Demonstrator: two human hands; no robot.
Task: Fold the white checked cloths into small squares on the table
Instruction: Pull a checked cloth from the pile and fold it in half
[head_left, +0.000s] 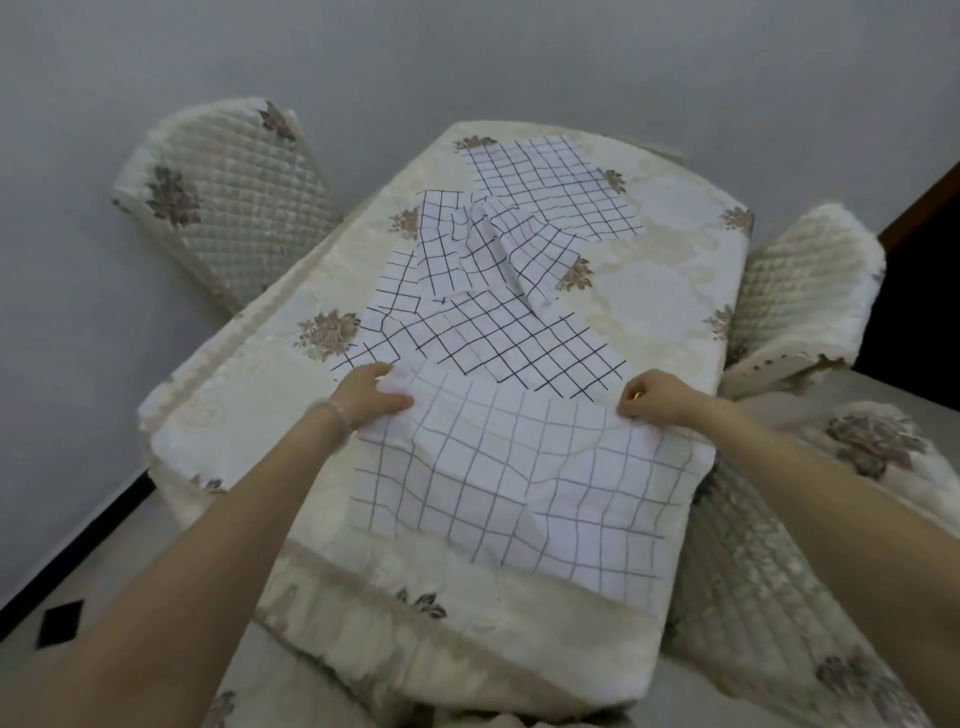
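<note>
White checked cloth (519, 478) lies spread on the near end of the table (249, 384) in front of you, its far corners pinched by your left hand (371, 395) and right hand (652, 397), probably so you can draw that edge over for a fold. Beyond your fingers, more checked cloths (498, 291) lie loosely overlapped. I can read no labels or writing.

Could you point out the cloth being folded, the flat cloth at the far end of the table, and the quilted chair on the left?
Near cloth (524, 467), head view: its middle.
Far cloth (558, 189), head view: its centre.
Left chair (228, 192), head view: its quilted backrest.
</note>
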